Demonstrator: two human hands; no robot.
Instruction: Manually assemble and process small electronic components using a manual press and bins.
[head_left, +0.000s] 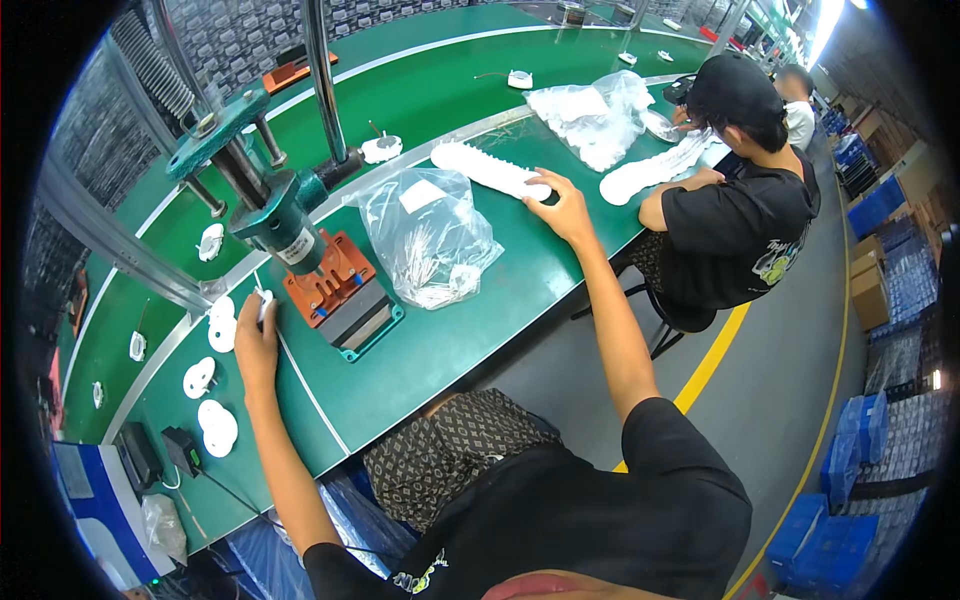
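Observation:
My left hand [257,335] is at the left of the bench press, its fingers closed on a small white plastic part [265,296]. Beside it lie several round white plastic pieces [222,322], some overlapping. My right arm stretches out to the far side of the bench. There my right hand [562,207] has thumb and fingers round the near end of a long row of stacked white plastic parts [480,168]. Between my hands stands the green press [285,225], its ram above an orange fixture [335,275]. A clear plastic bag [430,235] holds thin white pieces.
A green conveyor [440,85] runs behind the bench, carrying scattered white units [381,149]. To the right a seated co-worker [735,190] in black handles white parts beside another plastic bag [595,115]. A black adapter [182,450] with a cable sits at the left end.

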